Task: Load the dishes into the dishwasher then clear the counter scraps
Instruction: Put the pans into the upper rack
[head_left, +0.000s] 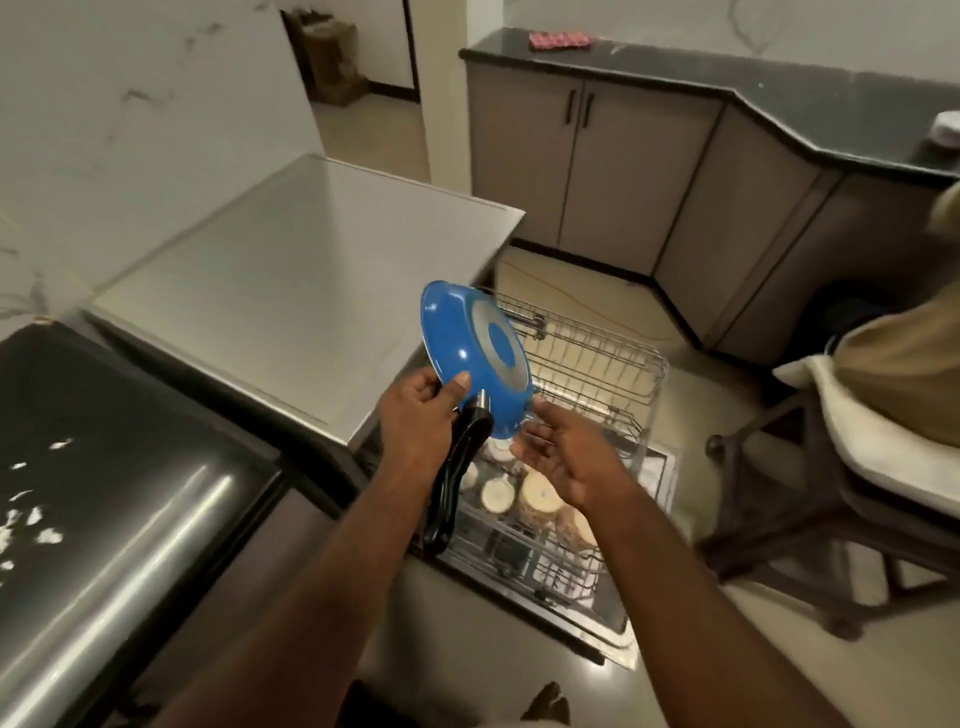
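Frying pan (470, 338), blue, stands on edge in the air, underside toward the camera, its black handle (457, 483) hanging down toward the person. The left grip (415, 415) pinches it at the handle root, thumb on the underside, fingers hidden behind. The right grip (561, 457) is spread, palm up, just beside the lower rim; whether it touches I cannot tell. The pulled-out dishwasher rack (597, 358) lies below and right of the pan, so the right grip is nearer it. Cups (540, 493) among the wires are partly covered by the arms. White scraps (36, 525) blur on the dark bench (130, 405).
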